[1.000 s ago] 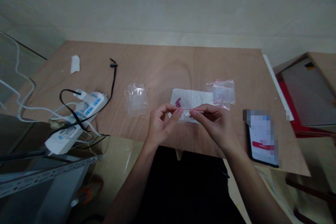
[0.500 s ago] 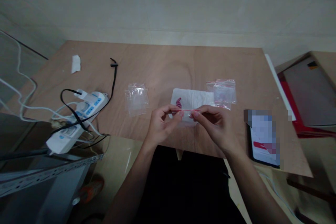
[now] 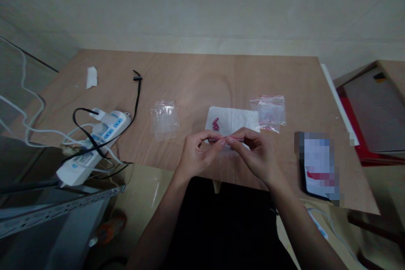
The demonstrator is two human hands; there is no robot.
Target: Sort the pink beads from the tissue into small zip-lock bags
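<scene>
My left hand (image 3: 200,151) and my right hand (image 3: 257,152) pinch the red-edged top of a small clear zip bag (image 3: 230,151), thumbs close together near its middle. The bag hangs over the near side of a white paper sheet (image 3: 236,118); what it holds, if anything, I cannot make out. A little cluster of pinkish-red beads (image 3: 215,124) lies on the sheet just beyond my left fingers. Past my right hand, a stack of clear zip bags with red edges (image 3: 268,112) overlaps the sheet's right end. Other clear bags (image 3: 165,120) lie on the left.
On the wooden table (image 3: 196,71), a white power strip (image 3: 95,147) with tangled cables takes up the left edge. A phone (image 3: 319,166) rests at the right, and a white scrap (image 3: 92,77) at the back left. A wall stands behind.
My hands have come closer together along the bag's red edge, with the thumbs now nearly meeting. The beads and bag stacks stay where they were.
</scene>
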